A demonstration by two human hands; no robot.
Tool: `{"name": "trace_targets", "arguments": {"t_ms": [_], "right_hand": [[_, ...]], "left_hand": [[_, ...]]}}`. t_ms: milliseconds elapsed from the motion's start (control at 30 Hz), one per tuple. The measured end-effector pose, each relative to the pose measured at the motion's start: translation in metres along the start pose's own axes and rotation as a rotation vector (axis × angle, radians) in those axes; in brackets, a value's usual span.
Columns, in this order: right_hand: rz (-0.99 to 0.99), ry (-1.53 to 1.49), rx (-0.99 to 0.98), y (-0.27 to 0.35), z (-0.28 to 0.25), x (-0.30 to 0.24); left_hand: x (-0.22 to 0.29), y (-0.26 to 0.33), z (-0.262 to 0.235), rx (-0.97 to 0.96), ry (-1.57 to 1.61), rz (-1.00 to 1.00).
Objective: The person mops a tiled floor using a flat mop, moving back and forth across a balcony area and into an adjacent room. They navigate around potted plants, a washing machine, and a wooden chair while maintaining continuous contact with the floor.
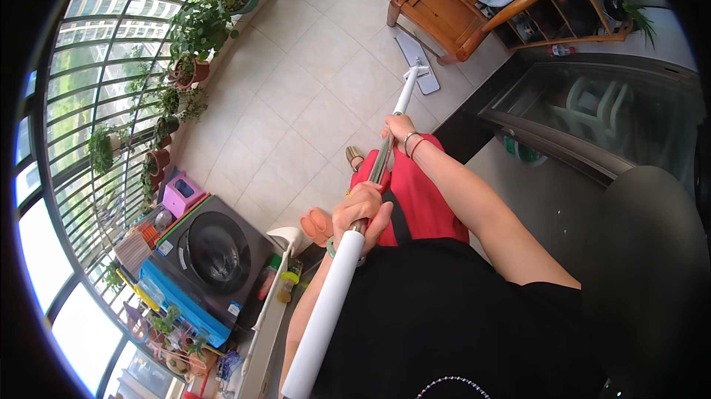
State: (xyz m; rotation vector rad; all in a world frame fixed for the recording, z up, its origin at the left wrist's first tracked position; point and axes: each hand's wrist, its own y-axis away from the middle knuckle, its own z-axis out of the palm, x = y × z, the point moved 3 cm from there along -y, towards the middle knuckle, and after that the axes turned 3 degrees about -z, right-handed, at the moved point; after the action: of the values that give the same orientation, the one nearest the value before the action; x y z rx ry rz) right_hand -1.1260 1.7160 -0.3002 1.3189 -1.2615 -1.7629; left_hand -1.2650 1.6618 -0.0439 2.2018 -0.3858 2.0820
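Observation:
A flat mop with a white and metal pole runs slantwise up across my body. My left hand is wrapped round the pole just above its white upper sleeve. Farther along the pole, my right hand grips the metal part near the white lower section. At the far end, the flat grey mop head lies on the tiled floor, its edge close to the legs of a wooden chair.
Potted plants line the barred window on the left. A dark washing machine stands at the lower left, near orange slippers. On the right is a glass sliding door. A wooden shelf stands behind the chair.

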Motion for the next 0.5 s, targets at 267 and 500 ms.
{"name": "trace_targets", "arguments": {"t_ms": [267, 500], "right_hand": [[0.05, 0.09, -0.002, 0.042, 0.104, 0.102], [0.119, 0.016, -0.139, 0.096, 0.186, 0.156]], "left_hand": [[0.023, 0.096, -0.087, 0.272, -0.034, -0.209], [0.064, 0.138, -0.151, 0.319, -0.116, -0.251]]}}
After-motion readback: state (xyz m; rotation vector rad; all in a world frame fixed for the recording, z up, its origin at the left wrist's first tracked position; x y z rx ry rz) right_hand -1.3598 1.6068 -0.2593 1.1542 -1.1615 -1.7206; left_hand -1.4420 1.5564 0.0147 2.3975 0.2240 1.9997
